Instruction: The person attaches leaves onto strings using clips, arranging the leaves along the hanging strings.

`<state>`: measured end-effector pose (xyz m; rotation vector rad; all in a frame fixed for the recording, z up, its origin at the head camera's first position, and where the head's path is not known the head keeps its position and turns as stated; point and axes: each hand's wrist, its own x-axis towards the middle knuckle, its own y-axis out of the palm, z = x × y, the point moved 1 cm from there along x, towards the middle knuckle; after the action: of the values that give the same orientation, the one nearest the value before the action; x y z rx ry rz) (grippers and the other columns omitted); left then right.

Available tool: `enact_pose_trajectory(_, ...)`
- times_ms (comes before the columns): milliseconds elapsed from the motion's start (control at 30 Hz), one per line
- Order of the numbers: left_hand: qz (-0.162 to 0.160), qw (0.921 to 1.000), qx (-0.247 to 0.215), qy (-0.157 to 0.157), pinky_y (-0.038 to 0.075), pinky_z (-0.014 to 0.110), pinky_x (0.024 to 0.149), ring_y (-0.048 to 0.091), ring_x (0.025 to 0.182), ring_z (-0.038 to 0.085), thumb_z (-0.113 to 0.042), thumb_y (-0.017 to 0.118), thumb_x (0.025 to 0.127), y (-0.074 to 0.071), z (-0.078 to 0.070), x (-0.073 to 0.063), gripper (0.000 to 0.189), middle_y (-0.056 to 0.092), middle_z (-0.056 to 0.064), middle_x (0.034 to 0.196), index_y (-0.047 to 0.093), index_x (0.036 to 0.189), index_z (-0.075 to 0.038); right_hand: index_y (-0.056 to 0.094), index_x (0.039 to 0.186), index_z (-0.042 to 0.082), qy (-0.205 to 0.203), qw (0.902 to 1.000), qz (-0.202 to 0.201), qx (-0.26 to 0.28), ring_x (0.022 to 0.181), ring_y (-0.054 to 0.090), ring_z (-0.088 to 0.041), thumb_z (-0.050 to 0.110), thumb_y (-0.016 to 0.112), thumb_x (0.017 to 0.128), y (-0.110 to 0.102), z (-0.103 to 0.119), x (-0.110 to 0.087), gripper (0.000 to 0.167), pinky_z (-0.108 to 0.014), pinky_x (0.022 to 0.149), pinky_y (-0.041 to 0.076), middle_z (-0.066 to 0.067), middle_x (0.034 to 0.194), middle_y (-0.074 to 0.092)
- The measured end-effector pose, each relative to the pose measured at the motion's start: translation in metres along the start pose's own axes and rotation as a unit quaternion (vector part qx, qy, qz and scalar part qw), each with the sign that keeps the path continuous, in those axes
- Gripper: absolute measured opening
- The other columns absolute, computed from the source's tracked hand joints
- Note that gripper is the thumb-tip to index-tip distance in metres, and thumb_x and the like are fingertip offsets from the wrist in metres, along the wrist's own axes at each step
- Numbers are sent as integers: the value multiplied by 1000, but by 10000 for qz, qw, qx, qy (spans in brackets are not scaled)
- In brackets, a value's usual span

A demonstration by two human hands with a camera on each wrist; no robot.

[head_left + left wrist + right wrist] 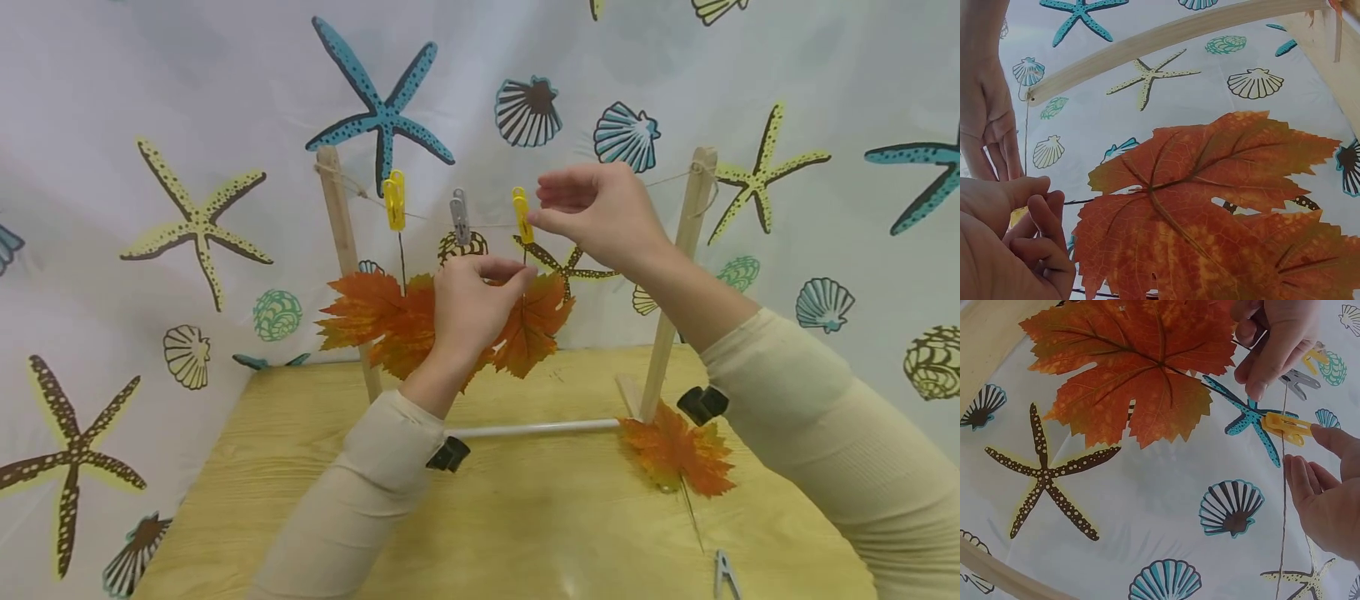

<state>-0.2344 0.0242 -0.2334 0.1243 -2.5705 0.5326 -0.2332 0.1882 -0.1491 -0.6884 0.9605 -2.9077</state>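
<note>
My left hand (480, 304) is raised in front of the hanging maple leaves, thumb and forefinger pinching the thin dark stem of the rightmost orange leaf (531, 327). Above those fingertips, a yellow clothespin (522, 215) sits on the string, and the stem runs up to it. My right hand (600, 208) is beside this clothespin; its thumb tip meets the clothespin's end, while the other fingers extend loosely apart from it, as the right wrist view shows. A grey clothespin (460, 218) and another yellow clothespin (395, 202) are further left on the string. My left hand partly hides the middle leaves.
Two wooden posts (347, 242) (678, 275) carry the string, with a white rod (540, 428) between them low down. On the wooden table (300, 467) lie a loose orange leaf (678, 450) and a grey clothespin (724, 575). A seashell-patterned cloth (247, 100) hangs behind.
</note>
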Motion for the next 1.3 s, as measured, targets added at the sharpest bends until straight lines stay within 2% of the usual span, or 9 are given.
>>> enact_pose_trajectory(133, 114, 9997, -219, -93, 54, 32, 71, 68, 86, 15, -25, 80, 86, -2, 0, 0, 16, 78, 5, 86, 82, 90, -10, 68, 126, 7, -179, 9997, -32, 171, 112, 69, -18, 21, 77, 88, -2, -5, -3, 41, -31, 96, 54, -9, 123, 72)
enact_pose_trajectory(267, 464, 9975, -412, -334, 54, 33, 75, 68, 89, 15, -27, 79, 87, 2, 2, -1, 17, 78, 5, 88, 81, 92, -10, 69, 125, 7, -185, 9989, -82, 432, 112, 69, -18, 21, 78, 88, -6, -13, -9, 41, -30, 96, 54, -9, 123, 71)
enact_pose_trajectory(467, 803, 9941, -424, -601, 55, 33, 77, 66, 90, 15, -29, 81, 85, 7, 9, -4, 18, 78, 3, 90, 82, 94, -13, 69, 122, 5, -345, 9969, -151, 693, 110, 71, -19, 19, 78, 88, -7, -24, -20, 38, -27, 92, 55, -11, 121, 72)
enact_pose_trajectory(767, 955, 9930, -337, -612, 57, 33, 78, 69, 89, 16, -29, 81, 85, 13, 11, -10, 19, 78, 3, 92, 81, 95, -12, 70, 122, 4, -346, 9977, 172, 551, 108, 71, -22, 15, 77, 88, -7, -43, -33, 36, -29, 91, 56, -12, 118, 73)
enact_pose_trajectory(933, 1025, 9923, -249, -656, 56, 34, 79, 69, 89, 16, -32, 80, 86, 14, 15, -11, 21, 77, 3, 93, 81, 96, -13, 69, 121, 3, -296, 9970, 302, 648, 106, 71, -22, 12, 76, 89, 0, -54, -38, 35, -25, 88, 57, -14, 116, 73)
enact_pose_trajectory(1300, 1369, 9892, -226, -471, 52, 29, 69, 64, 83, 17, -33, 76, 89, 17, 26, -17, 19, 73, -1, 96, 79, 99, -17, 68, 123, 0, -95, 9946, 672, 791, 110, 69, -25, 13, 73, 92, 15, -74, -50, 35, -29, 91, 56, -16, 118, 71)
